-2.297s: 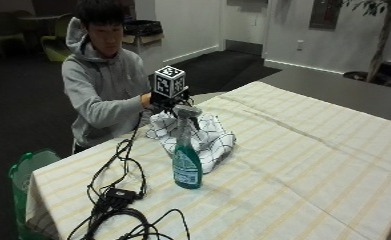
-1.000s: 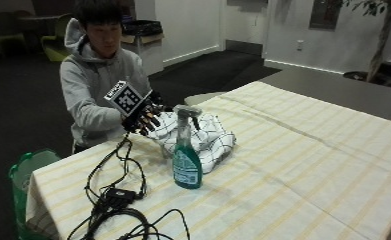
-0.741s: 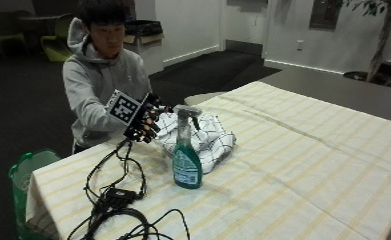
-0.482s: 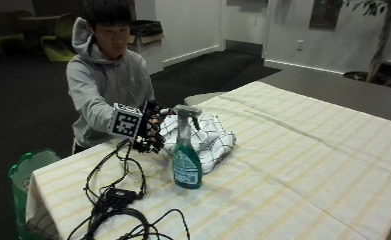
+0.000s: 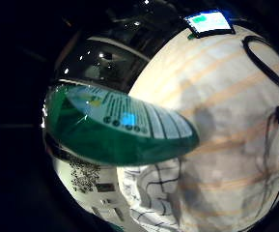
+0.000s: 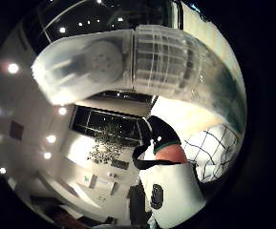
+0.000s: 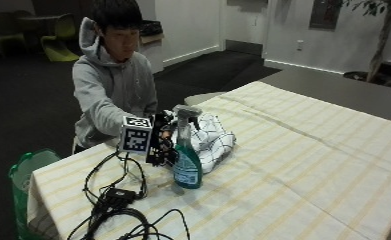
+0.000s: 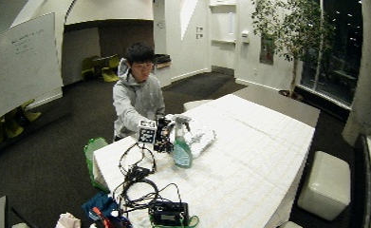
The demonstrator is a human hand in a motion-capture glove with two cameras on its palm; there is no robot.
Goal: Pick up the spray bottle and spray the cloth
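You are reaching your gloved right hand (image 7: 160, 145) beside the upright spray bottle (image 7: 186, 155), fingers' state unclear; next, grasp its neck and aim at the checked cloth (image 7: 211, 137).

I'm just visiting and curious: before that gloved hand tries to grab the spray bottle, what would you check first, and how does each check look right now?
1. Spray bottle upright on the table: ok.
2. Gloved right hand right beside the bottle: ok.
3. Fingers closed round the bottle: cannot tell.
4. Checked cloth within reach, behind the bottle: ok.
5. Nozzle pointing at the cloth: cannot tell.
6. Cables away from the bottle's base: ok.
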